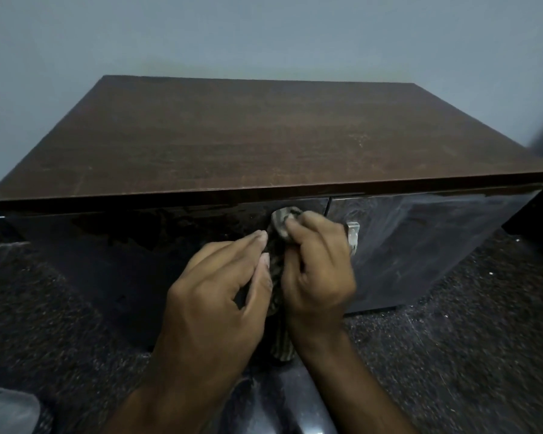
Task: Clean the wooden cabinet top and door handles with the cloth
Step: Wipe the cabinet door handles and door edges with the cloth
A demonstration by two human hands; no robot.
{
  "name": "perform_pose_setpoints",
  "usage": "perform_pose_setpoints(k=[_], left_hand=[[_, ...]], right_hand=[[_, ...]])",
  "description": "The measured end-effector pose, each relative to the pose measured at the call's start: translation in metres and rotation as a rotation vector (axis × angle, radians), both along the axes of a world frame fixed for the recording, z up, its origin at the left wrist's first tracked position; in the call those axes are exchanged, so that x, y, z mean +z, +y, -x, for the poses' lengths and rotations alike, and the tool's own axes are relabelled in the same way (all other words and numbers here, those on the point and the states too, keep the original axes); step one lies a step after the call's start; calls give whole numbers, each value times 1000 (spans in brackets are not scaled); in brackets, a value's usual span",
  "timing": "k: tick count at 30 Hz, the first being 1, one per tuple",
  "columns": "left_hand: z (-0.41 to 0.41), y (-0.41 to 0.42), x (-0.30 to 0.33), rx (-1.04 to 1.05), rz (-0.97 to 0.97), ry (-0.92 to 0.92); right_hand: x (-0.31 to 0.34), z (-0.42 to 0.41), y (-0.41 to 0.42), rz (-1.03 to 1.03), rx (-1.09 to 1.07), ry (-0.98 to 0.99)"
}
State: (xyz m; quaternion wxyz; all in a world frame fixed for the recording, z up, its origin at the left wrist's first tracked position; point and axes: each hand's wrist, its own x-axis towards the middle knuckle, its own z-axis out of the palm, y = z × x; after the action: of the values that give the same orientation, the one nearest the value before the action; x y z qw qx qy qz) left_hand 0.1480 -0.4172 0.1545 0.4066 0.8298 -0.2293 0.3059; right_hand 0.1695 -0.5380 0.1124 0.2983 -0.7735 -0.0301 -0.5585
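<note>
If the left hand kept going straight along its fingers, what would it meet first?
Probably the cloth bunched against the left door: the left hand points its straight fingers up and right at it. Depth is unclear.

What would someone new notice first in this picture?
The two hands at the cabinet front: the right hand grips a cloth against the left door near the top, the left hand open beside it. A metal handle shows on the right door.
</note>
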Motion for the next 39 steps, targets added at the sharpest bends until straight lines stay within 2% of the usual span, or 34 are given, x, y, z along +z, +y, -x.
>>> perform_pose_setpoints(k=[2, 3, 6, 7, 12, 18, 25, 29, 34, 36, 39], left_hand=[[1, 0, 1, -2, 14, 0], [0, 1, 1, -3, 19, 4], [-3, -1, 0, -8, 8, 21], [-3, -1, -1, -12, 5, 26], [-2, -2, -5, -3, 34, -26], [-5, 0, -8, -44, 30, 1], [-6, -4, -12, -102, 12, 64], [-5, -4, -13, -113, 9, 70], [-5, -3, -13, -105, 9, 106], [-4, -1, -13, -97, 9, 118], [-5, 2, -10, -55, 3, 164]], right_hand=[[-3, 1, -3, 163, 75, 11], [-3, 1, -7, 151, 76, 10], [-1, 1, -10, -136, -45, -1], [0, 1, -8, -175, -68, -4], [11, -7, -5, 159, 98, -59], [-8, 5, -14, -120, -135, 38], [11, 2, -24, -40, -128, -13], [-2, 10, -14, -103, -128, 57], [16, 3, -19, -139, -149, -21], [9, 8, -15, -127, -126, 27], [1, 15, -6, -228, -75, 101]])
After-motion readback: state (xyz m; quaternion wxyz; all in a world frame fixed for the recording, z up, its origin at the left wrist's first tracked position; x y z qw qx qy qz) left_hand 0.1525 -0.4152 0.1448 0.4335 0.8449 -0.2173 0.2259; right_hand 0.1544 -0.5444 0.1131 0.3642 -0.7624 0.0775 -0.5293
